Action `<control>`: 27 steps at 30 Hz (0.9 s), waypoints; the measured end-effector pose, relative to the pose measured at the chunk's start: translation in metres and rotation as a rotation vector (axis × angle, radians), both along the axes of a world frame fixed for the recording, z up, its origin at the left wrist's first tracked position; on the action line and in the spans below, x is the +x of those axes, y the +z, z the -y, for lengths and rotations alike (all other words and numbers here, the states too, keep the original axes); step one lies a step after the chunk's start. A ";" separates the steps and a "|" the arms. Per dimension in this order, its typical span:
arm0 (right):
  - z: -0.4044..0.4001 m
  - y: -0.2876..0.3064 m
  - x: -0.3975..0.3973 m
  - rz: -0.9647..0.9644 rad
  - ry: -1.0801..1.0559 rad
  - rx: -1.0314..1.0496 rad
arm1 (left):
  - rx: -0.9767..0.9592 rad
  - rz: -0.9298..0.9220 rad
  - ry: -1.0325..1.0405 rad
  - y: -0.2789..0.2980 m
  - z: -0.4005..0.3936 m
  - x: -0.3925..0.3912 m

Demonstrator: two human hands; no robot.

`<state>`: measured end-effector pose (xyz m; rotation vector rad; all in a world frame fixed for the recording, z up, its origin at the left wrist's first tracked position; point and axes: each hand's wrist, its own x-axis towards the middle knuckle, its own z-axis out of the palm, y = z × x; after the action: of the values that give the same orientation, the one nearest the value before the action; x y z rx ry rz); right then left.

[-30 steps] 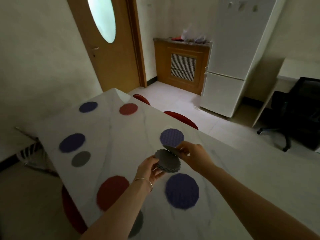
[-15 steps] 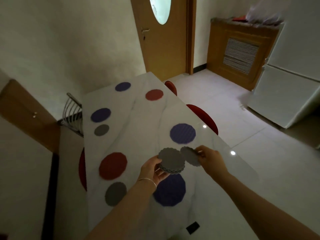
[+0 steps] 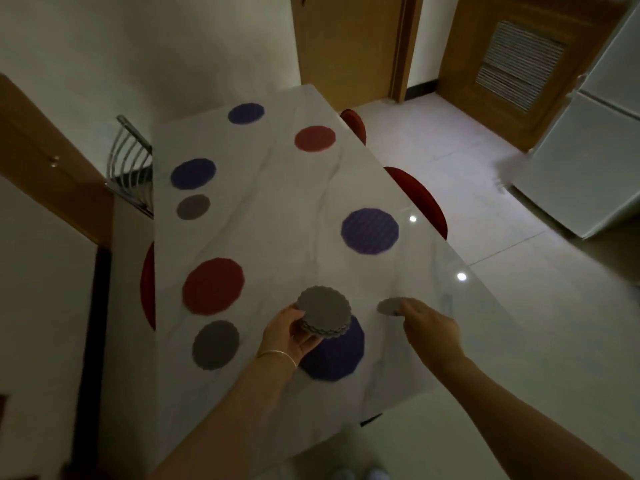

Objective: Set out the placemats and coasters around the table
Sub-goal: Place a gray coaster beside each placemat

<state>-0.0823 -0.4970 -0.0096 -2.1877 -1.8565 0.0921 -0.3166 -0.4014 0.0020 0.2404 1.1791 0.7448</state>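
**Coaster going down by the near purple mat**

The table (image 3: 277, 209) fills my view, white and glossy, with mats already spread over it: a purple mat (image 3: 369, 231) at 1 o'clock from my hands, a red mat (image 3: 213, 285) at 10 o'clock, another purple one (image 3: 334, 355) just under my left hand, and more purple and red ones toward the far end. A grey coaster (image 3: 215, 344) lies at 8 o'clock beside the red mat, and one more sits farther up the left side.

My left hand (image 3: 291, 336) grips a stack (image 3: 323, 311) of grey coasters from below, held above the table. My right hand (image 3: 429, 327) pinches a single coaster (image 3: 391, 306) by its near edge, low over the top at 3 o'clock from the stack; I cannot tell whether it touches down yet.

The risks as I judge them: the top looks slick, so a coaster dropped at a tilt may skid toward the right edge. The stack rests only on my fingertips and could fan out and spill if I tip it while watching my right hand.

No containers are in sight.
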 end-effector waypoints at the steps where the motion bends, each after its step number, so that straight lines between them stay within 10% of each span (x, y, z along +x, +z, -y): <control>1: 0.003 -0.005 -0.002 0.029 0.025 -0.022 | -0.001 0.001 0.002 -0.003 0.000 -0.001; 27: 0.020 -0.034 0.013 -0.007 0.105 -0.318 | -0.019 0.015 -0.004 0.007 -0.008 0.009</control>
<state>-0.0691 -0.5174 -0.0435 -2.2800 -2.0736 0.4436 -0.3072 -0.3931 0.0093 0.2207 1.1711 0.7308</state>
